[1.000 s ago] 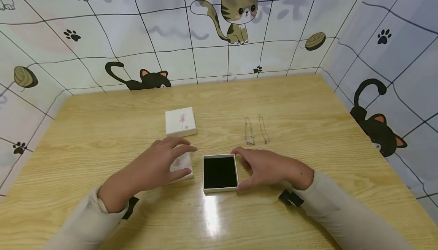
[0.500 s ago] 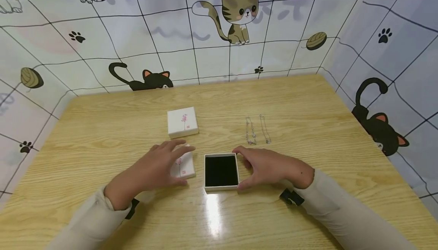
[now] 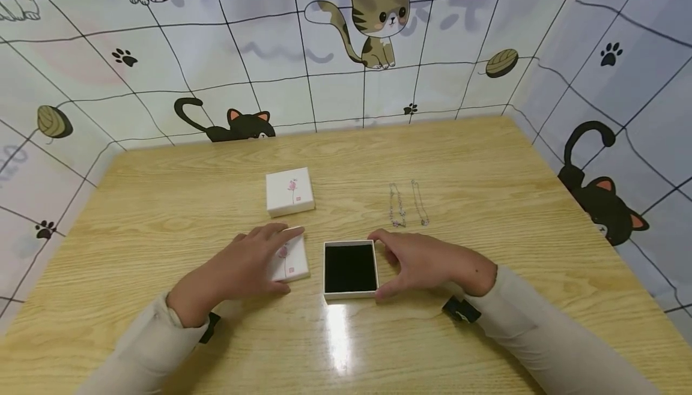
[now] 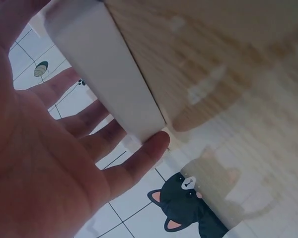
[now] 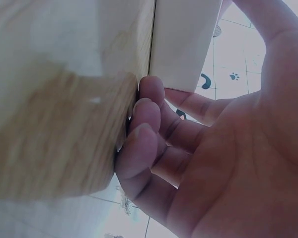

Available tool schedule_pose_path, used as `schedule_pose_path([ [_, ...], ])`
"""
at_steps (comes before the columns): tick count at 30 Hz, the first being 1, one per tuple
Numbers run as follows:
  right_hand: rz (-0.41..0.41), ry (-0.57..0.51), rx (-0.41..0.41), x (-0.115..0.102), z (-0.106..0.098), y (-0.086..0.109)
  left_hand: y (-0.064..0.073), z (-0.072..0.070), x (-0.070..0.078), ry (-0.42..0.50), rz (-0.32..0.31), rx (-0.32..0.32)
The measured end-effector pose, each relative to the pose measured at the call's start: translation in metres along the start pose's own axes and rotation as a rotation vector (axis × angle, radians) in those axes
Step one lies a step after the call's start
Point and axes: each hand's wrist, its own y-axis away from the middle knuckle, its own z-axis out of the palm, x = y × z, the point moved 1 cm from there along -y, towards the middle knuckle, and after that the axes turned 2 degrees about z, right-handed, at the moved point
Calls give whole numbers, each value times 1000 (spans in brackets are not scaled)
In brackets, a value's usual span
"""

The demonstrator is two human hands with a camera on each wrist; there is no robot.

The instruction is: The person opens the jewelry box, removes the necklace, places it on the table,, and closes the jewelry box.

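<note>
A white box lid [image 3: 296,260] with a pink flower print lies on the table, partly covered by my left hand [image 3: 238,266]. My index finger reaches its far edge and my thumb is at its near side. In the left wrist view, the fingers sit along the lid's white side wall [image 4: 107,69], the little finger at one corner. Right of the lid stands an open white jewelry box [image 3: 351,295], its inside black. My right hand [image 3: 418,263] holds its right side between thumb and index finger. The other fingers [image 5: 149,116] curl down against the table in the right wrist view.
Behind the lid is a closed white box [image 3: 289,192] with the same flower print. Two thin silver chains, one beaded [image 3: 397,206] and one plainer [image 3: 419,203], lie behind my right hand. A cat-patterned wall [image 3: 335,95] borders the wooden table [image 3: 459,161].
My left hand has lowered and closed in around the lid, its index finger now over the far edge. My right hand stays at the open box. The head view has shifted slightly.
</note>
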Motion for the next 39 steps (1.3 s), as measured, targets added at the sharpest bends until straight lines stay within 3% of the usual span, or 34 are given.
schedule_pose_path([
  [15, -13, 2, -3, -1, -1, -2, -1, 1, 0, -6, 23, 36],
  [39, -24, -29, -22, 2, -3, -3, -9, -16, 28, -96, 90, 159],
])
